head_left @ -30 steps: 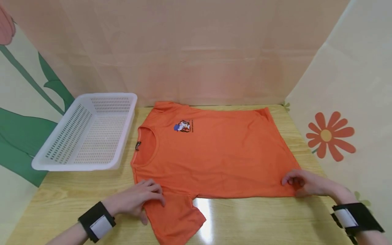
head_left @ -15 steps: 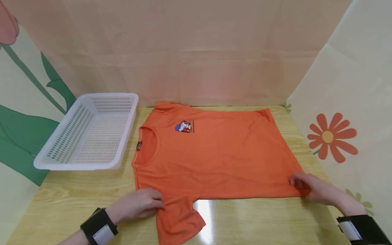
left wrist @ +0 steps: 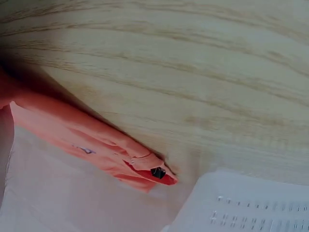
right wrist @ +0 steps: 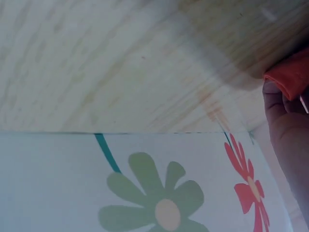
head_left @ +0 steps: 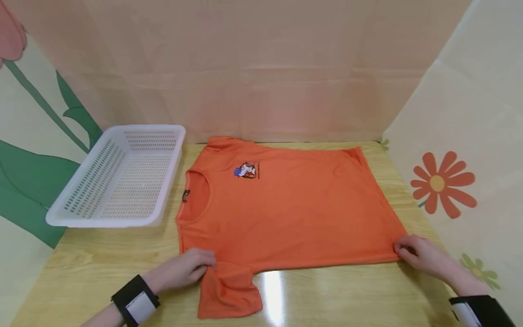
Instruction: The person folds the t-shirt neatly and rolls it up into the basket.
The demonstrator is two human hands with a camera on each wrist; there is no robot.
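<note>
An orange T-shirt [head_left: 302, 204] lies spread on the table, neck to the left and hem to the right, a small printed logo on its chest. My left hand [head_left: 184, 268] pinches the cloth at the near shoulder, where the near sleeve [head_left: 230, 293] begins; folds run from the fingertips into that sleeve. At the near hem corner my right hand [head_left: 422, 256] pinches the shirt between thumb and fingers. The right wrist view shows the hand [right wrist: 285, 108] with the orange hem [right wrist: 289, 77] in its fingers. Only an edge of the left hand shows in the left wrist view.
A white perforated plastic basket [head_left: 135, 186] stands on the wooden table [head_left: 102, 272], left of the shirt. A pinkish backdrop [head_left: 261, 68] rises behind the table. Flower-printed sheets [head_left: 470, 113] flank it on both sides.
Both hands have gone from resting loosely on the shirt to pinching it. The right hand has shifted right to the hem corner; the near sleeve has drawn up and left, its end swinging round.
</note>
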